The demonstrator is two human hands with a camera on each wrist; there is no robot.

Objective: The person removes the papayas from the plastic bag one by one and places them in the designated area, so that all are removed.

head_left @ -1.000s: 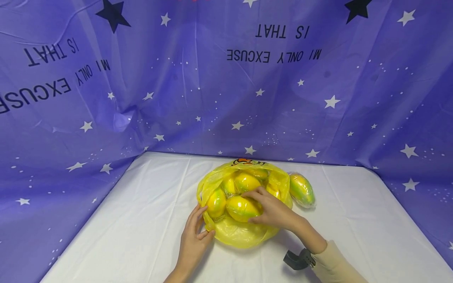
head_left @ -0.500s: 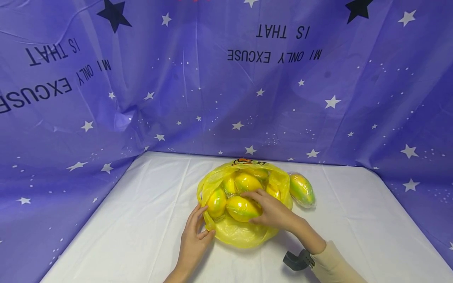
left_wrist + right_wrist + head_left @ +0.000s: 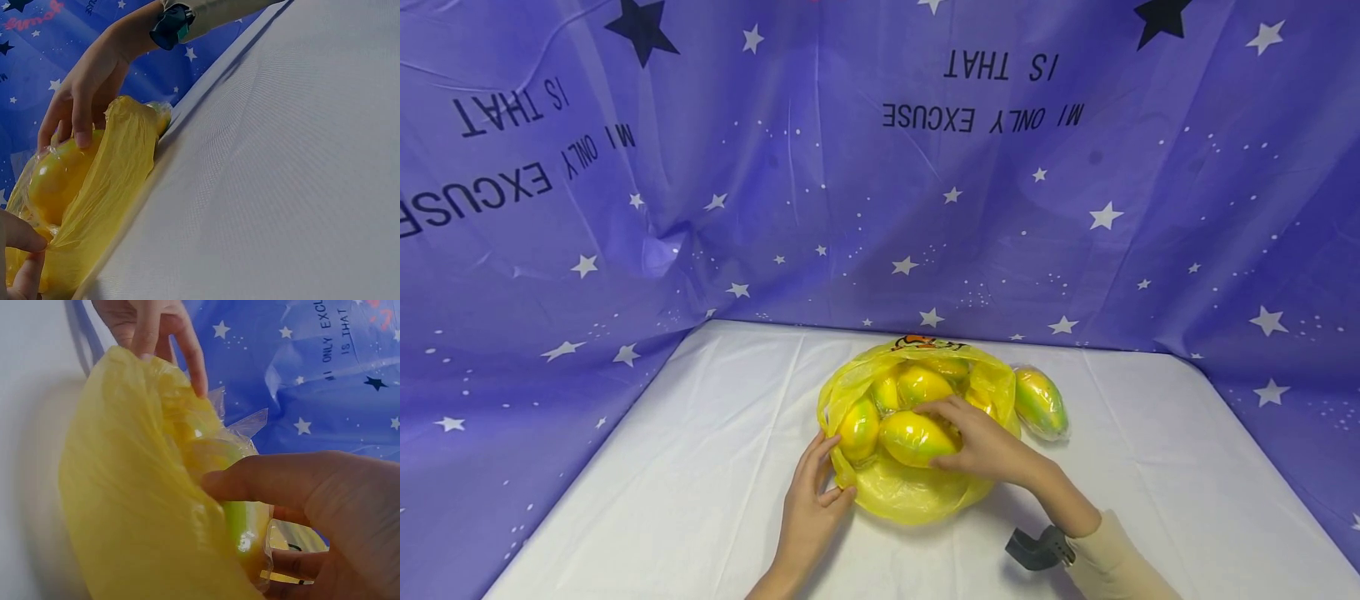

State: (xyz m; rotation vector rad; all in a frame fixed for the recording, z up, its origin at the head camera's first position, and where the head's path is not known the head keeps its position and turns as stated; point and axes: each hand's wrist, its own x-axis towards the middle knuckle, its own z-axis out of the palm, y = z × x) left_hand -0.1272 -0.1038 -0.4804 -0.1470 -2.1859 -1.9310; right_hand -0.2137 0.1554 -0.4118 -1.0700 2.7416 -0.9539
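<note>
A yellow plastic bag [image 3: 917,500] lies with its mouth wide on the table, holding several yellow-green mangoes in clear wrap. My right hand [image 3: 988,442] reaches in from the right and grips the front mango [image 3: 917,439], thumb on the near side and fingers on the far side. In the right wrist view my thumb presses that mango near the bag's edge. My left hand [image 3: 815,500] pinches the bag's left rim between thumb and fingers, beside another mango [image 3: 858,429]. The bag's folds hide the lower mangoes.
One wrapped mango [image 3: 1040,403] lies outside, against the bag's right side. A white cloth covers the table [image 3: 700,467]. Purple star-printed curtains [image 3: 850,167] stand behind and at both sides. A dark strap mount [image 3: 1039,547] sits on the right wrist.
My right hand has shifted slightly to the right, and the gripped mango has risen and turned a little. The left hand and the bag stay in place.
</note>
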